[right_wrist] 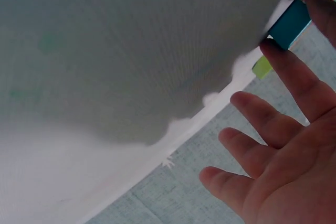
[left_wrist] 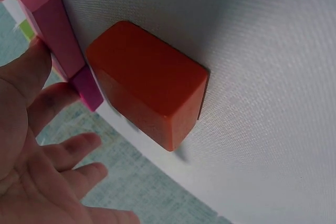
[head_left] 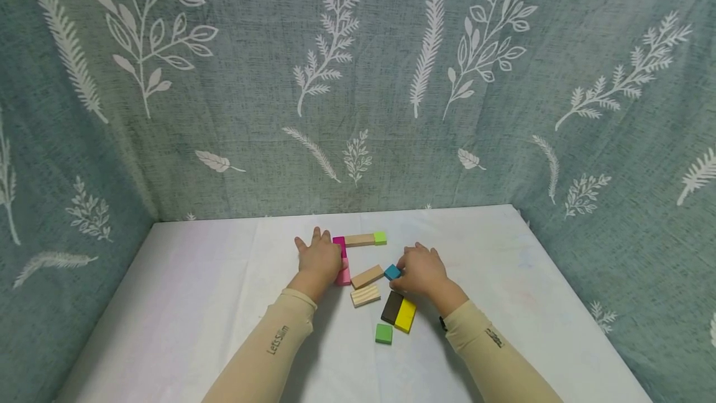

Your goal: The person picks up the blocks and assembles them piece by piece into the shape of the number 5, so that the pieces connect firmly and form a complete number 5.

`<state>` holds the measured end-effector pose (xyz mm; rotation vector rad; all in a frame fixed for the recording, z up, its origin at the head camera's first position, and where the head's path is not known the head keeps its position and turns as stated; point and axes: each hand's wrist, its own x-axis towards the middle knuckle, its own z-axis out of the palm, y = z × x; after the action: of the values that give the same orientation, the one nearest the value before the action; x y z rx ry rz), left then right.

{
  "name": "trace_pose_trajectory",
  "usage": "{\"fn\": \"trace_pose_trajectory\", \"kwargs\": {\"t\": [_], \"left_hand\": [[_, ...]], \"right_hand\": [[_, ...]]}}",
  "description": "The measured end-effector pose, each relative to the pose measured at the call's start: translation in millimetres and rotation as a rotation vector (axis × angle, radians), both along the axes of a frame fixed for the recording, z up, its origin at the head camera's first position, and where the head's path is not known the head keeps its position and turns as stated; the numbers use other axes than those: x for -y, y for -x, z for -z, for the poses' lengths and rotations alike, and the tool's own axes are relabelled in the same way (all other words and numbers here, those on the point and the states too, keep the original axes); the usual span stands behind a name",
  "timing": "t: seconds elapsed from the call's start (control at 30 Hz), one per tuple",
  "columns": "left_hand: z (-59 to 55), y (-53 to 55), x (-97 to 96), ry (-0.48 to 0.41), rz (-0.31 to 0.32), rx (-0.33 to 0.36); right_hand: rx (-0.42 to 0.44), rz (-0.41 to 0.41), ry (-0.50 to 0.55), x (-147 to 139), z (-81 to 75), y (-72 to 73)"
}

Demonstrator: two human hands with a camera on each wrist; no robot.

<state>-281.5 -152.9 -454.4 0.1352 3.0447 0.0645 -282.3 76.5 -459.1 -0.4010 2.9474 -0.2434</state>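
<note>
My left hand (head_left: 317, 258) lies flat on the white table with straight, spread fingers. One finger (left_wrist: 32, 64) touches the side of a pink block (head_left: 340, 245). An orange block (left_wrist: 149, 82) sits on the table under that hand and is hidden in the head view. My right hand (head_left: 404, 271) pinches a small blue block (head_left: 393, 272) between thumb and forefinger (right_wrist: 286, 61), low over the table. The blue block (right_wrist: 290, 22) shows at the fingertips in the right wrist view.
A long wooden block (head_left: 359, 240) with a light green cube (head_left: 380, 237) lies behind the hands. Two wooden blocks (head_left: 367, 277) lie between them. Dark brown (head_left: 391, 308), yellow (head_left: 406, 316) and green (head_left: 383, 333) blocks lie nearer me. Patterned curtains wall the table (head_left: 196, 278).
</note>
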Motion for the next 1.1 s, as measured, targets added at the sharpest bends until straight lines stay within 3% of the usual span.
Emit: {"fn": "trace_pose_trajectory", "kwargs": {"t": [0.5, 0.6, 0.87, 1.1], "left_hand": [[1.3, -1.8, -0.8, 0.015, -0.003, 0.022], [2.2, -2.3, -1.3, 0.011, -0.015, 0.018], [2.9, -1.7, -3.0, 0.004, 0.000, -0.003], [2.9, -1.5, -2.1, 0.010, 0.001, 0.000]], "right_hand": [[0.026, -0.030, 0.027, -14, -5.2, -3.1], [0.022, -0.038, 0.020, -19, -10.9, -12.1], [0.019, -0.110, 0.013, -22, -13.0, -56.6], [-0.046, -0.154, 0.013, -10, -0.5, -65.7]]}}
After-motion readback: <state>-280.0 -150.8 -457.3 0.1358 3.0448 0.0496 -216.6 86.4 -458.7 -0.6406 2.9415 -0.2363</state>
